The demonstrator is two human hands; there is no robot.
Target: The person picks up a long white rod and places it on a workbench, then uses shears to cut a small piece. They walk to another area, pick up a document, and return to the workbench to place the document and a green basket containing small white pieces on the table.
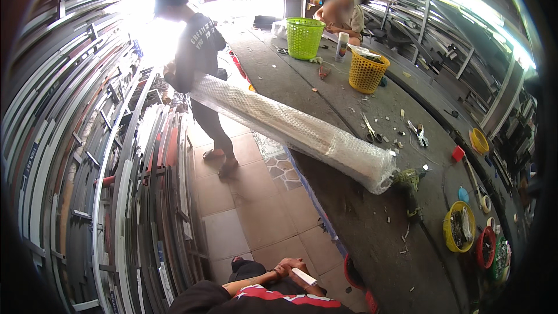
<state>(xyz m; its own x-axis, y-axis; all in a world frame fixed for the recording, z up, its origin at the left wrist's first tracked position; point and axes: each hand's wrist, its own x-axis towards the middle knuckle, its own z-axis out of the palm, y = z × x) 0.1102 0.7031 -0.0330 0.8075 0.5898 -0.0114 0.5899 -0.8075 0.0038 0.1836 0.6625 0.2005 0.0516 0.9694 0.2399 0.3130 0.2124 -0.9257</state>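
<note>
My left hand (281, 270) and my right hand (296, 264) meet low in front of my body, beside the bench's near edge. Both look closed, one against the other, and their fingers overlap. A thin white strip (304, 276) lies along my right hand and wrist; which hand grips it, I cannot make out. Ahead, a long bundle in bubble wrap (290, 125) slants across the bench, apart from my hands. Its far end is at the arm of a standing person in dark clothes (200, 52). Beside its near end lies a green cordless drill (409, 180).
On the dark bench (372, 229) stand a green basket (305, 39) and a yellow basket (368, 72). Scissors (370, 128), a spray can (342, 46) and small tubs (456, 232) are scattered about. Racks of metal profiles (75, 168) line the left. Another person (344, 14) sits beyond the bench.
</note>
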